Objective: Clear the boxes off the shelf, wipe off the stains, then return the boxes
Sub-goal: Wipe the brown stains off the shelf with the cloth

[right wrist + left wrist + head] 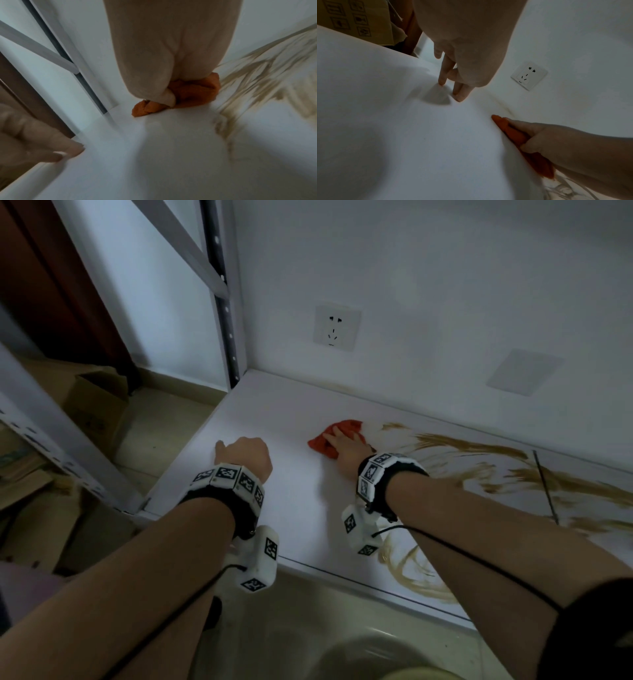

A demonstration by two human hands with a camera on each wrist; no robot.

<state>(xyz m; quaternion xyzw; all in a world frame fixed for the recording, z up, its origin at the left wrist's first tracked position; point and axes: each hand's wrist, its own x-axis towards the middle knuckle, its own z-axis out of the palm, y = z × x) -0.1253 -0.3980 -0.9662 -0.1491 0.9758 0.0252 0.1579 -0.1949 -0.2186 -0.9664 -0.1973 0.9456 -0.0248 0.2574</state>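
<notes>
My right hand (346,448) is pressed down on a crumpled orange cloth (329,436), fingers and thumb curled into its folds so it stays bunched under the palm while I scrub. My left hand (245,455) holds nothing; its fingers are straight and spread, with the fingertips (442,82) planted on the white shelf (294,501), which I judge is there to brace me as I lean in.

The cloth sits toward the back of the shelf, at the left end of the brown stains (479,453). To the left of it the board looks clean; to the right the smears run in streaks across the surface, and more loop near the front edge (416,577). A faint brown line also follows the seam where shelf meets wall (506,108). So wiping is under way with most of the mess still ahead, I'd say.

The shelf carries no boxes where I can see it. A cardboard box (97,402) stands on the floor to the left, beyond the grey metal upright (226,313), likely parked there for return. A wall socket (337,327) sits above the shelf, worth keeping a damp cloth away from.
</notes>
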